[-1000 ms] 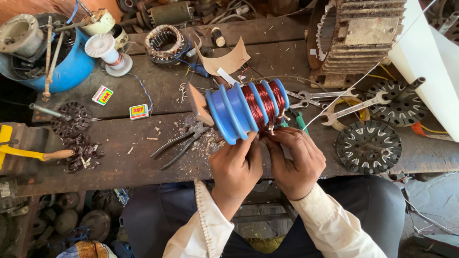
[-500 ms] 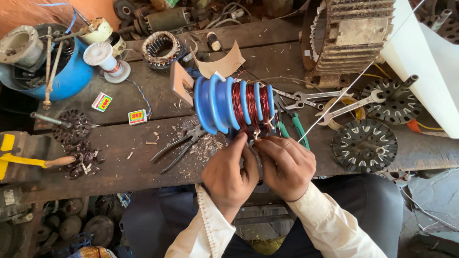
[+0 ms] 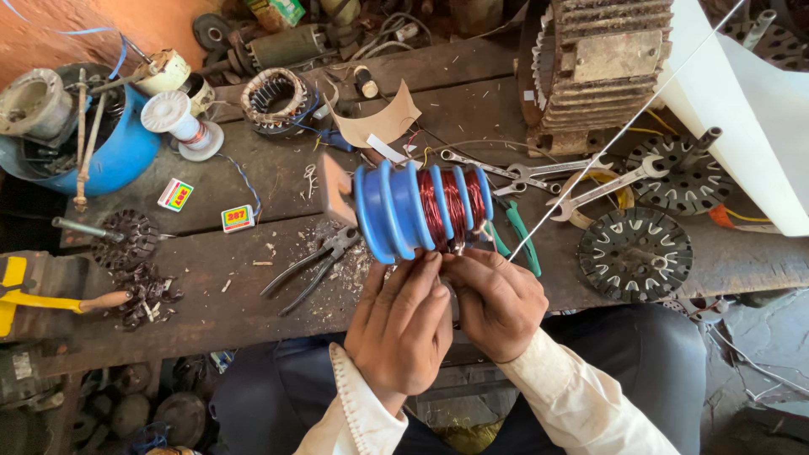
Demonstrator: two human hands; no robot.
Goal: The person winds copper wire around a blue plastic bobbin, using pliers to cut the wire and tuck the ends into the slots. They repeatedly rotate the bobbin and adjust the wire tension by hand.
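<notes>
A blue winding former [image 3: 396, 211] with several flanges lies across the wooden bench [image 3: 253, 278], red copper wire coiled in its right-hand grooves. My left hand [image 3: 403, 324] and my right hand [image 3: 497, 299] meet just under those wire-filled grooves, fingertips pinched on the copper wire at the former's lower edge. What the fingers grip exactly is too small to see. A thin pale wire [image 3: 624, 126] runs tight from near my right hand up to the top right.
Black pliers [image 3: 312, 265] lie left of my hands, green-handled pliers [image 3: 518, 236] and spanners [image 3: 573, 181] to the right. Laminated stator discs [image 3: 636, 253], a ribbed motor housing [image 3: 602, 59], a wire spool [image 3: 179, 122], a wound stator [image 3: 274, 99] and a blue tub [image 3: 101, 147] surround the bench.
The view has shifted so the former sits further left and lower. My hands stay under it, their fingertips drawing closer together on the wire.
</notes>
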